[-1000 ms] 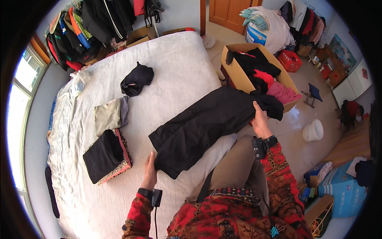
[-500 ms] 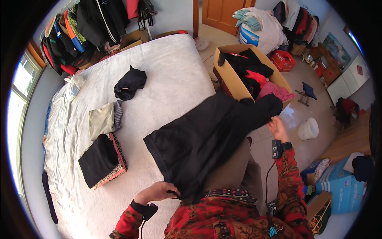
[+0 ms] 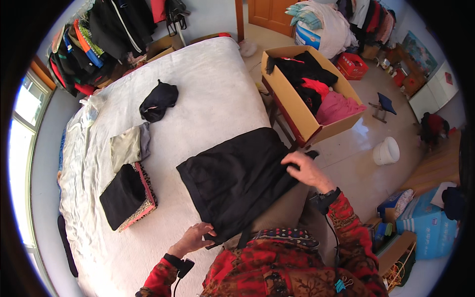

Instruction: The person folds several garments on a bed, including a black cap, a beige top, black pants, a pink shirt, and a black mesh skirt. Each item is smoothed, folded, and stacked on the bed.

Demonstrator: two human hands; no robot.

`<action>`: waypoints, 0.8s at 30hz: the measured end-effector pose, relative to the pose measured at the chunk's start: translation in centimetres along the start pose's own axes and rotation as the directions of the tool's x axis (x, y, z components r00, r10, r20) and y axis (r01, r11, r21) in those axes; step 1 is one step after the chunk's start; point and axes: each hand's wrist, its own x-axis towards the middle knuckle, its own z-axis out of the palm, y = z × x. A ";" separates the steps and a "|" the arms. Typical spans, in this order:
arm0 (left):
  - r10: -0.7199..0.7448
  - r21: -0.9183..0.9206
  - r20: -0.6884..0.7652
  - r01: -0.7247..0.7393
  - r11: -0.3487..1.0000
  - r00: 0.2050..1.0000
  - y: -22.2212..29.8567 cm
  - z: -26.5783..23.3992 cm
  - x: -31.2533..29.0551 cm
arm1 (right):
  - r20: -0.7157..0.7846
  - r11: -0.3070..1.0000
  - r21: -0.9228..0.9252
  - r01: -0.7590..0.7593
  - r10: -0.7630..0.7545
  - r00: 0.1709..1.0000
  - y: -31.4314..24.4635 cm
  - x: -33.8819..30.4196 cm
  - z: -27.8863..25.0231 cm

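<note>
A black garment [image 3: 237, 168], possibly a top, lies spread over the bed's edge and partly across my lap. Its right end is bunched and narrows toward my right hand [image 3: 308, 170], which is over that end with fingers stretched and apart. At the garment's near left corner, my left hand [image 3: 193, 239] rests with thumb and fingers apart, the fingertips touching or close to the cloth. To the left on the bed is a folded stack with a black piece [image 3: 122, 197] on top and a pink-edged leopard-print one below. Beyond it are a pale folded cloth [image 3: 125, 148] and a crumpled black item [image 3: 159, 101].
A cardboard box [image 3: 316, 129] of black, red and pink clothes stands beside the bed [image 3: 213, 74]. To the right are a white bucket [image 3: 386, 151], a small folding stool [image 3: 383, 107] and a blue carton [image 3: 433, 232]. Clothes hang [image 3: 118, 29] along the far wall.
The garment's raised right part has come down from near the box and is now folded in or bunched. My right hand moved left and nearer over it; my left hand's fingers have loosened.
</note>
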 end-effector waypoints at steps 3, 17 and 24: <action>-0.135 -0.231 -0.252 0.075 0.970 0.958 -1.2 1.4 -0.3 | 0.394 0.999 -0.012 -0.048 0.049 0.918 -3.1 0.0 1.8; -0.621 -0.834 -0.383 0.033 0.551 0.684 -1.1 -3.4 9.7 | 0.439 0.962 0.231 -0.143 0.029 0.898 -6.4 -0.3 3.1; 0.014 -0.440 -0.216 -0.111 0.891 0.976 11.8 -10.9 13.3 | -0.071 0.940 0.338 0.053 -0.030 0.997 -9.7 2.6 -1.9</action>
